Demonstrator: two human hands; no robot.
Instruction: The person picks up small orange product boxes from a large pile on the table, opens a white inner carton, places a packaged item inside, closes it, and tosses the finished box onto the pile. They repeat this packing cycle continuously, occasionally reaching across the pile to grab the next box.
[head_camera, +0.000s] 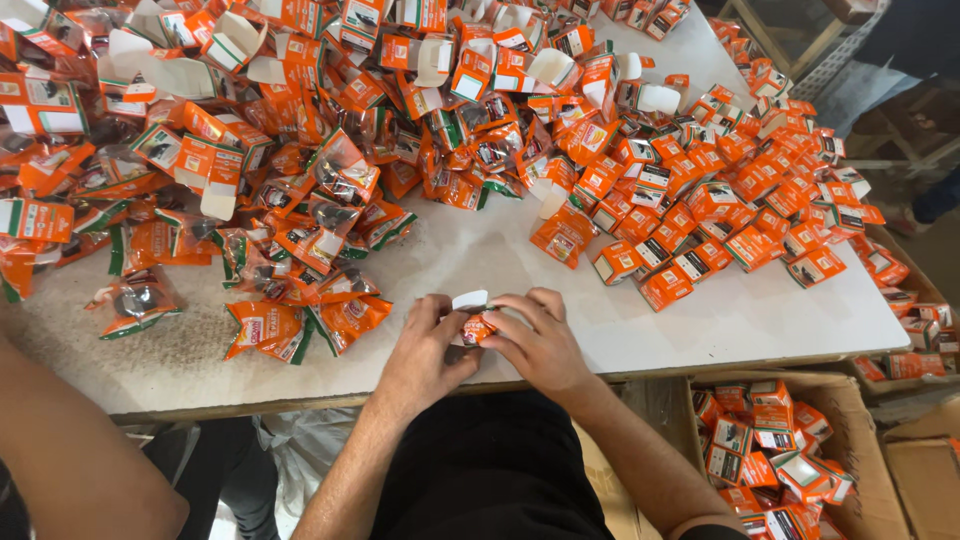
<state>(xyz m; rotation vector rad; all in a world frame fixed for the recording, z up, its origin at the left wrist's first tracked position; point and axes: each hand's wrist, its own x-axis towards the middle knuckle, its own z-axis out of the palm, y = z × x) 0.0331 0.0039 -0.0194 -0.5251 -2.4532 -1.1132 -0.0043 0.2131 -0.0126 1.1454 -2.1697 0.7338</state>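
Note:
Both my hands meet at the near edge of the white table (700, 320). My left hand (425, 345) and my right hand (540, 340) together grip a small orange and white carton (474, 318), its white flap standing up. The carton is partly hidden by my fingers. Just left of my hands lie several orange plastic pouches (300, 325) holding dark parts.
Heaps of orange cartons (740, 200) cover the right and far side of the table, and pouches (330, 190) cover the left. A cardboard box (860, 420) with filled orange cartons stands on the floor at the right. Another person's forearm (70, 450) reaches in at bottom left.

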